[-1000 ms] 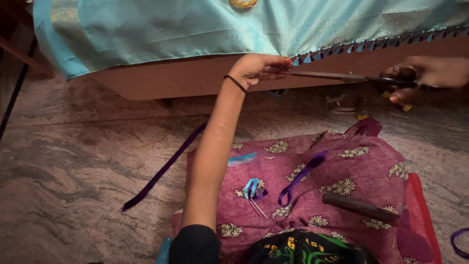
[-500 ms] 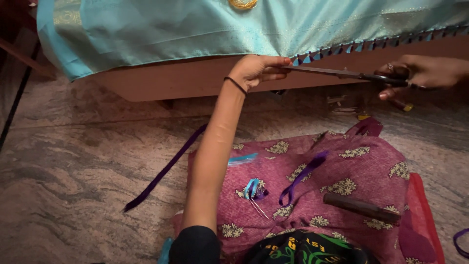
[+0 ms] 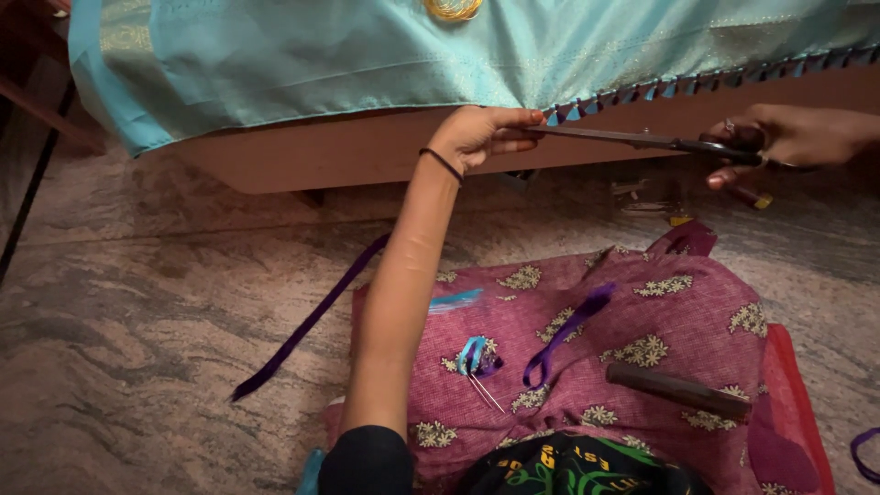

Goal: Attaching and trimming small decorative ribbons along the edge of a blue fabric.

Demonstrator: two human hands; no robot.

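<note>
Below me, floor [image 3: 156, 302] is polished stone, grey-brown w/ wavy veining, filling 7 to 10 o'clock and showing again at 3 o'clock. Wooden bed or bench frame [image 3: 302, 151] runs across the top, 10 to 2 o'clock, plain brown board facing me. Dark wood piece [image 3: 37, 105] at far 10 o'clock, can't tell what. Light dim and warm; shadow under the frame.
</note>
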